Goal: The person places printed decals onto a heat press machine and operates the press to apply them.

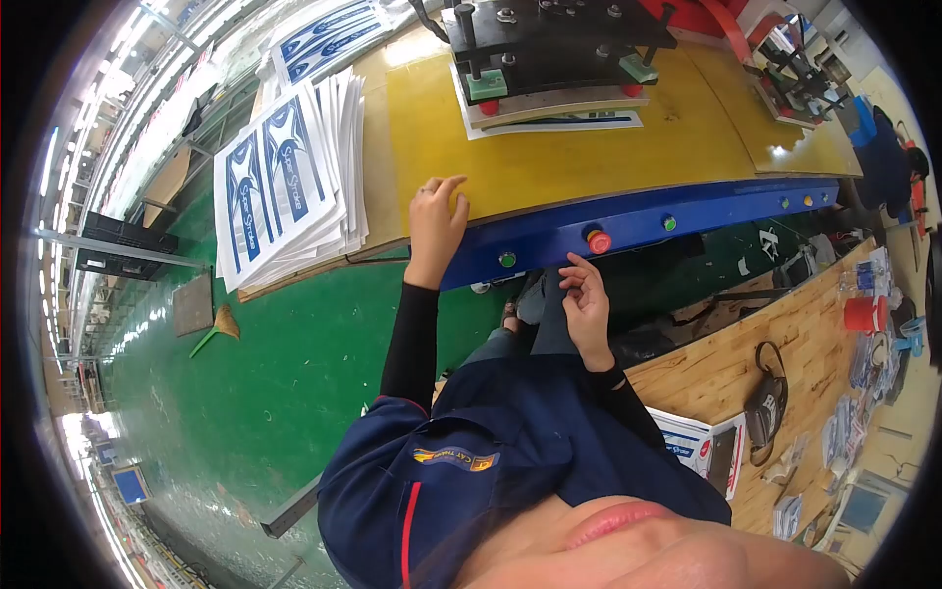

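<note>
My left hand point(439, 224) hovers at the front edge of the yellow worktop point(422, 128), fingers loosely bent and apart, with nothing in it. Left of it lies a tall stack of printed sheets point(280, 187) with blue patterns. My right hand point(586, 306) is in front of the blue control panel point(549, 234), below the red push button point(599, 240), fingers half curled and holding nothing. Above the worktop stands a black press point(559, 49). A printed sheet point(589, 121) lies under its plate, partly hidden.
Green buttons point(507, 259) sit along the panel. A second press point(790, 83) stands at the far right. Behind the stack lie more printed sheets point(329, 39). To my right is a wooden table point(706, 383) bearing a dark bag point(765, 404). A broom head point(227, 321) lies on the green floor.
</note>
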The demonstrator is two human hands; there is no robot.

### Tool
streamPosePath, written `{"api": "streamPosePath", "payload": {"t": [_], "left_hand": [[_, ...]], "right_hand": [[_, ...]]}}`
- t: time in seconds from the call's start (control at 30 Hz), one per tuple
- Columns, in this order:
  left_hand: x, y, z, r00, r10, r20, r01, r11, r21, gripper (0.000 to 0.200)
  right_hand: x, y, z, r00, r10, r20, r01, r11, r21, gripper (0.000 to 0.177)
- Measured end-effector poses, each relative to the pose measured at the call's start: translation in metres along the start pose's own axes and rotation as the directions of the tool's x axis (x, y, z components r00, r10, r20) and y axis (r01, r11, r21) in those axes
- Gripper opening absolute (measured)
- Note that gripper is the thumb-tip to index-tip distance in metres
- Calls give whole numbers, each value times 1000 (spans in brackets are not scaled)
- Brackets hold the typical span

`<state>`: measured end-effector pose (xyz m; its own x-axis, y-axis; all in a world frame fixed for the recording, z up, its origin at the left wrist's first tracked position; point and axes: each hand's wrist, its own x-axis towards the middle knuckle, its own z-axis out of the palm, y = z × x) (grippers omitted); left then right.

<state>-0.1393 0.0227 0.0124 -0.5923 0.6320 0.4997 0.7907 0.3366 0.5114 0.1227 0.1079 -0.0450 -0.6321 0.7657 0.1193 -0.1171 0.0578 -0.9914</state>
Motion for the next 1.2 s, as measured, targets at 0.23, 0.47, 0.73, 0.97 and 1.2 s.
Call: {"api": "streamPosePath", "payload": {"t": [0.23,0.47,0.73,0.97,1.2], "left_hand": [[28,-7,34,994,-106,21,99,972,215,38],[29,4,41,978,207,20,-204,935,291,40],[-30,27,-6,884,467,19,-463,880,-105,30],[-97,36,-39,894,-427,138,152,-2,-988,70],[-58,-9,-123,925,-13,381,123,956,-267,27]], "right_hand": [[-7,1,-6,999,27,31,-28,999,28,41],[3,-2,-6,972,-16,235,37,996,-81,35],[115,-60,25,618,-549,563,732,142,-666,36],[109,-119,97,667,-9,745,343,892,-295,32],[58,-107,60,424,-312,850,714,692,-102,51]]}}
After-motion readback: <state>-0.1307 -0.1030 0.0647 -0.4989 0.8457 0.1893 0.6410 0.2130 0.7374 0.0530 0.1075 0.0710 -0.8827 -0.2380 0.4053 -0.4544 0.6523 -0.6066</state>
